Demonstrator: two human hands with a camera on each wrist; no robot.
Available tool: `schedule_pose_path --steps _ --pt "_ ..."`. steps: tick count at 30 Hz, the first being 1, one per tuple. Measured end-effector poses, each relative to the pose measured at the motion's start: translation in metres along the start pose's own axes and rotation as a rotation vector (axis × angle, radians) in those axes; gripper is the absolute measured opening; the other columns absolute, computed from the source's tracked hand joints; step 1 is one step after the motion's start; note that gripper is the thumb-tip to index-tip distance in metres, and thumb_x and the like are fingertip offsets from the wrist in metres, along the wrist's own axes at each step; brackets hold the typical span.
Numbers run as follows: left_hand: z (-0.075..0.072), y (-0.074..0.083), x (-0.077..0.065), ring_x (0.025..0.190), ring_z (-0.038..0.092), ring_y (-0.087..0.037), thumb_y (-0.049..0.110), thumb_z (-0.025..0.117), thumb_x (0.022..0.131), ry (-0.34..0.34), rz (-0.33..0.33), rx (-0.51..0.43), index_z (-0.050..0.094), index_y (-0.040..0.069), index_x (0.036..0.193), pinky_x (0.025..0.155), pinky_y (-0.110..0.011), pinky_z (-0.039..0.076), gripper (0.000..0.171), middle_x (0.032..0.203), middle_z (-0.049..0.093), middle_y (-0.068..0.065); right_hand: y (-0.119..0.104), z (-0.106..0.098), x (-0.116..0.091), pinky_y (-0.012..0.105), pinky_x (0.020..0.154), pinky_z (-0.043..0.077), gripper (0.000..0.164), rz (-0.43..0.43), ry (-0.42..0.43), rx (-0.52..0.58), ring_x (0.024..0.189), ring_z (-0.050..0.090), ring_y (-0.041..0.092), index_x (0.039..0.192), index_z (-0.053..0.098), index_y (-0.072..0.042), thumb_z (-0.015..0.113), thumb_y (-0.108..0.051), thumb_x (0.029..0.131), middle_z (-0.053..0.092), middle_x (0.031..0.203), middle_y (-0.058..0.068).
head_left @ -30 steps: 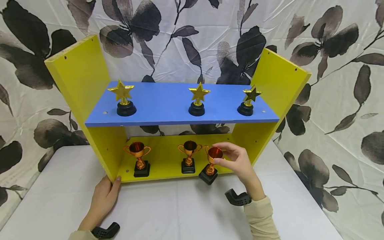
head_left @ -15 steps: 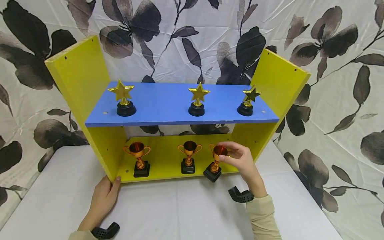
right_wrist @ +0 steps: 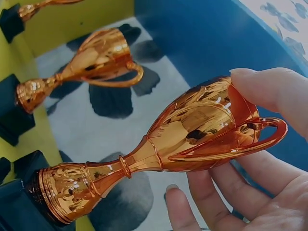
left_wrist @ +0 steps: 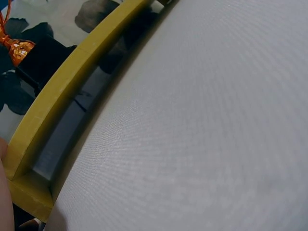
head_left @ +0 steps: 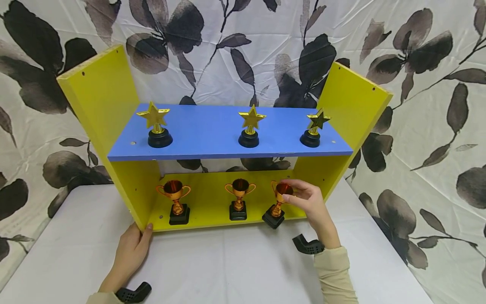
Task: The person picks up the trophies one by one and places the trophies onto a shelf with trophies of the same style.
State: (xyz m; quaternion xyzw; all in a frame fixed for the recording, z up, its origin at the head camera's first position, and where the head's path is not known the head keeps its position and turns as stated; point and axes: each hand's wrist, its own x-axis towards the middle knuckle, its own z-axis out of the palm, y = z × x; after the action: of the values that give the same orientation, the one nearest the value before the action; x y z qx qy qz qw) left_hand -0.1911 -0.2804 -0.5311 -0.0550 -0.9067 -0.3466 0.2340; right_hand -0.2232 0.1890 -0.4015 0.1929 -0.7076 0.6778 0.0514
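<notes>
My right hand [head_left: 309, 204] holds a copper-coloured trophy cup [head_left: 278, 207] by its bowl, thumb on the near side and fingers behind. The cup leans, its black base [head_left: 273, 216] overlapping the front edge of the yellow bottom shelf in the head view. In the right wrist view the thumb [right_wrist: 269, 89] presses near the cup's rim beside a handle. My left hand [head_left: 130, 249] grips the shelf unit [head_left: 142, 202] at its lower left front corner. Two matching trophy cups stand upright on the bottom shelf, one left [head_left: 174, 190] and one near the middle [head_left: 238, 192].
Three gold star trophies stand on the blue upper shelf [head_left: 205, 126], at left [head_left: 155, 120], middle [head_left: 250, 122] and right [head_left: 315, 126]. Yellow side panels rise at both ends. A white cloth [head_left: 212, 270] covers the table, with a floral cloth [head_left: 235, 42] hanging behind.
My right hand has moved slightly right with the trophy cup, away from the middle cup, and its base is a little farther back. My left hand has stayed put.
</notes>
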Motion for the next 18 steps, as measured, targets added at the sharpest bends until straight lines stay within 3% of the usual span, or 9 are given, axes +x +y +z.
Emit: schedule_pose_path --steps 7,18 --pt "0.001 -0.002 0.0 0.092 0.059 -0.035 0.016 0.051 0.102 -0.009 0.001 -0.008 0.055 -0.01 0.119 0.075 -0.046 0.041 0.031 0.102 0.063 -0.021 0.005 -0.006 0.0 0.033 0.084 0.057 0.039 0.017 0.025 0.038 0.101 0.067 0.022 0.125 0.06 0.011 0.067 0.003 0.088 0.066 0.12 0.007" --pt "0.0 -0.002 0.0 0.089 0.058 -0.031 0.016 0.051 0.102 -0.007 0.0 -0.001 0.055 -0.009 0.119 0.074 -0.043 0.041 0.03 0.1 0.063 -0.019 0.007 -0.014 -0.001 0.029 0.085 0.056 0.04 0.052 0.102 -0.005 0.103 0.064 0.019 0.126 0.06 0.009 0.069 0.001 0.089 0.065 0.122 0.006"
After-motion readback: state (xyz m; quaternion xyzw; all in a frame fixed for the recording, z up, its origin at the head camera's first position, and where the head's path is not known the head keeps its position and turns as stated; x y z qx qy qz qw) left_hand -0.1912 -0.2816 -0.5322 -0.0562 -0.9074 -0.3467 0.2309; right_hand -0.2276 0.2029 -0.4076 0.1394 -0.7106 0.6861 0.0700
